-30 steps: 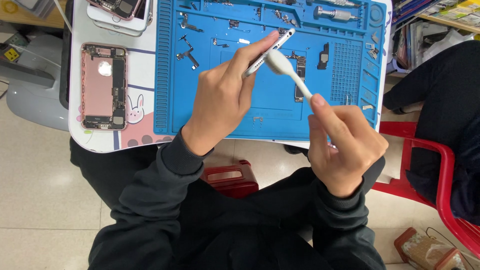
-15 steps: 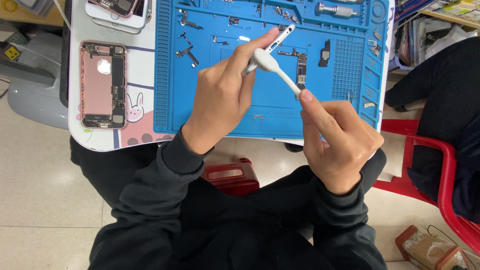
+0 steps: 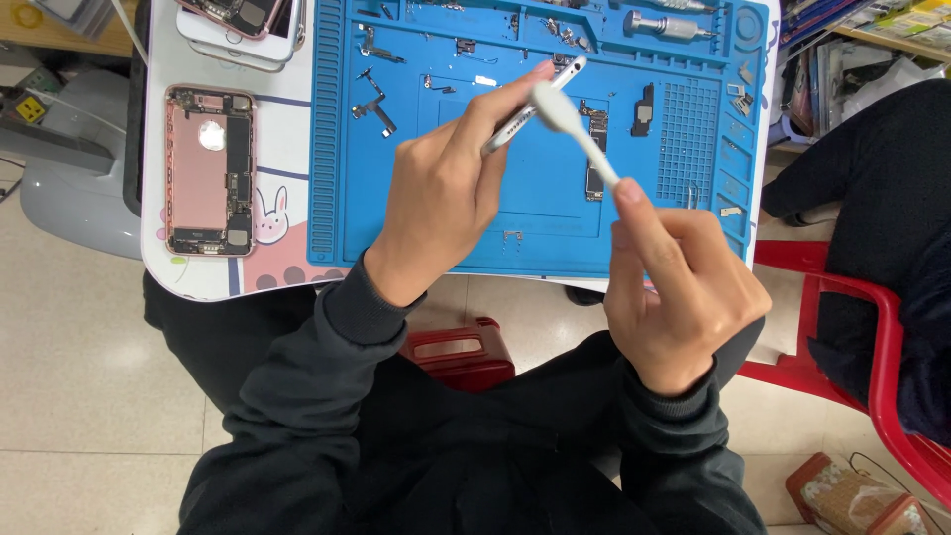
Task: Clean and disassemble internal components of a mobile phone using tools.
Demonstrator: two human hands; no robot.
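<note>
Two hands work over one blue silicone repair mat (image 3: 515,213): the left hand (image 3: 441,203) pinches one thin silver metal tool (image 3: 540,99), and the right hand (image 3: 684,287) is closed on one white plastic swab-like stick (image 3: 580,134). Both tools meet above the mat's middle, the silver one slanting up to the right, the white stick's long axis running up-left from the right fingertips. One pink opened phone (image 3: 210,170) lies left of the mat.

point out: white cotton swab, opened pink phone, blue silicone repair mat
white cotton swab (image 3: 580,129): head view, mid-stick, below the tip.
opened pink phone shell (image 3: 209,170): head view, middle of the inside.
blue silicone repair mat (image 3: 327,168): head view, ribbed left edge.
</note>
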